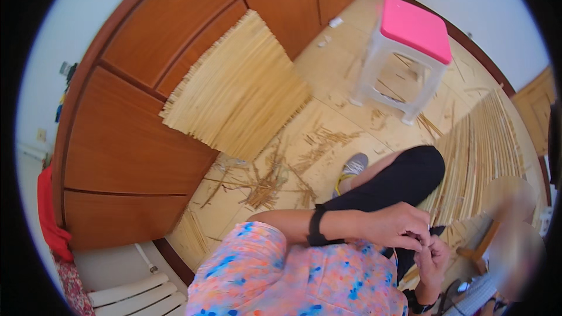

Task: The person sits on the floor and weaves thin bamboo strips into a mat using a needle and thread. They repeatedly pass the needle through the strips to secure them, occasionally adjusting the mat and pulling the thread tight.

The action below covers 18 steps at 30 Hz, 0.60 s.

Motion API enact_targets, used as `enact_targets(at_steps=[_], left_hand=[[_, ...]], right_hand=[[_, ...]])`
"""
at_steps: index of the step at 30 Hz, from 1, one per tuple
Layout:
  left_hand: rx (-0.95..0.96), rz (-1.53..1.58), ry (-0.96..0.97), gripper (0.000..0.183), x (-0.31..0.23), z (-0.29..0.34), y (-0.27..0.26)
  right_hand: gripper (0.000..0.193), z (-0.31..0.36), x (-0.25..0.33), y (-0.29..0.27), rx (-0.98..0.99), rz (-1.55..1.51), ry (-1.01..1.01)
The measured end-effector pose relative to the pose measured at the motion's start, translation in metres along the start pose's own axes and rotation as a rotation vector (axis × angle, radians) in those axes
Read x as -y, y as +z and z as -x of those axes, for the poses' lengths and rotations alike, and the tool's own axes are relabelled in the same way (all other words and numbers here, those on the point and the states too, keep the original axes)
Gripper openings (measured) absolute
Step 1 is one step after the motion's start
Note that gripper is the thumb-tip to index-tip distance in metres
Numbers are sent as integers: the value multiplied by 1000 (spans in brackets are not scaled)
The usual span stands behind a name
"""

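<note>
Tiled floor (331, 108), pale, strewn with straw litter (266, 184), runs between a brown cabinet (137, 134) and white walls.

Near mat (483, 152): straw, spread to the right of the black-clad knee (424, 169). We read its long axis as slanting from the hands up and rightward, the far end pointing toward the wall; its straws appear to follow that line. Near edge just beside the hands; contact with them we cannot tell.

Left hand (401, 227): reached in from the left, back uppermost, thumb and fingers closed to a narrow pinch, fingertips pointing right and down. Dark band (317, 225) at the wrist.

Right hand (432, 260): below and to the right, pointing upward, fingers curled narrow, tips meeting the left's. Whatever lies between the fingertips is too small for us to name. Second band (418, 303) at this wrist.

Shoe (353, 167): grey, on the floor beyond the knee.

Stool (417, 30): pink top, white legs, upright near the far wall.

Far mat (237, 90): straw, tilted against the cabinet, straws running from upper left to lower right.

Red cloth (51, 213): hanging at the left, beside the cabinet.
</note>
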<state>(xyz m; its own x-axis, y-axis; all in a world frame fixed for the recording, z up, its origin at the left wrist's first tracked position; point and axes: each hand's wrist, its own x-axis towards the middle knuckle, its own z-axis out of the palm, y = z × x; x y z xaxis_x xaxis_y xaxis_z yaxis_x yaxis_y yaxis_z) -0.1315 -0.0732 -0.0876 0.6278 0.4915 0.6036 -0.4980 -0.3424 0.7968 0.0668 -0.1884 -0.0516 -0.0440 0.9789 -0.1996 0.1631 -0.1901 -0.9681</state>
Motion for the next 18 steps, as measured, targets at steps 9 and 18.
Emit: enact_targets(at_steps=[9,18], left_hand=[[14,-31,-116,17,9,10,-2],[-355,57,-572,22,10,50,-64]], right_hand=[[19,-4,-15,12,105,-232,87],[13,-1,4,3,201,-5,155]])
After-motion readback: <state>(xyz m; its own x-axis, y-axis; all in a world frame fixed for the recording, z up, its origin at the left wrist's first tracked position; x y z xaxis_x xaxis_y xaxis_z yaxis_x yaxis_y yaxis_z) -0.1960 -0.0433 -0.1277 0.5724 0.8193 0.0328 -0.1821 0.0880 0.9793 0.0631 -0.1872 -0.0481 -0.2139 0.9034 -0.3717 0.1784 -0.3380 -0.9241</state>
